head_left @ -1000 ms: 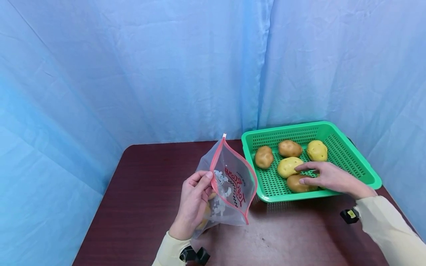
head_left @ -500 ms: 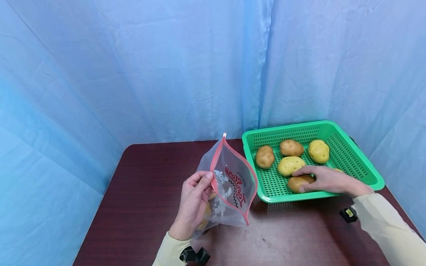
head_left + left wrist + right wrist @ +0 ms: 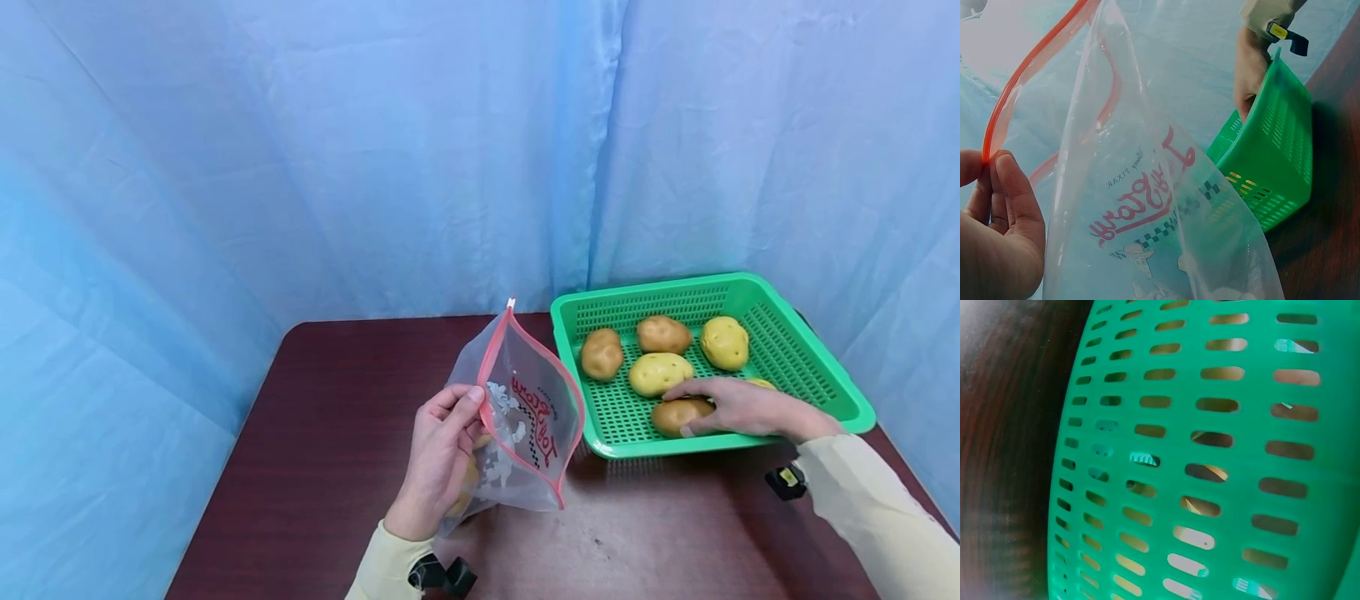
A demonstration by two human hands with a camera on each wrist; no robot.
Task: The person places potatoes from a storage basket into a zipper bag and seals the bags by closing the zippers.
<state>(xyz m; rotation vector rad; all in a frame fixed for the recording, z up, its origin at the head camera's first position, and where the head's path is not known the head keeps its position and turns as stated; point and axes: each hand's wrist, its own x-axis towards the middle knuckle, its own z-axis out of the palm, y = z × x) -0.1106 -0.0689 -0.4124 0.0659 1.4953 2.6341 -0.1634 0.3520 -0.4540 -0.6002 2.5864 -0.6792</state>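
Note:
Between thumb and fingers, my left hand (image 3: 441,450) pinches the red-edged rim of a clear zip bag (image 3: 536,417). The mouth of the bag gapes to the right, and yellowish potatoes show dimly through its lower left side. Red lettering marks the bag (image 3: 1141,200) in the left wrist view. Inside the green basket (image 3: 622,447), my right hand (image 3: 750,408) grips a brown potato (image 3: 677,416) near the front wall. Just behind it lies a yellow potato (image 3: 660,374). The basket wall (image 3: 1172,444) hides the right hand's fingers in the right wrist view.
Two more brown potatoes, one at the left (image 3: 602,354) and one at the back (image 3: 664,334), lie in the basket. A yellow potato (image 3: 725,343) sits farther right, another partly behind the right hand. Blue curtains (image 3: 420,167) hang behind the dark wooden table (image 3: 322,433).
My right hand has lowered onto the brown potato at the front of the basket and its fingers have closed around it. The left hand keeps its hold on the bag's rim.

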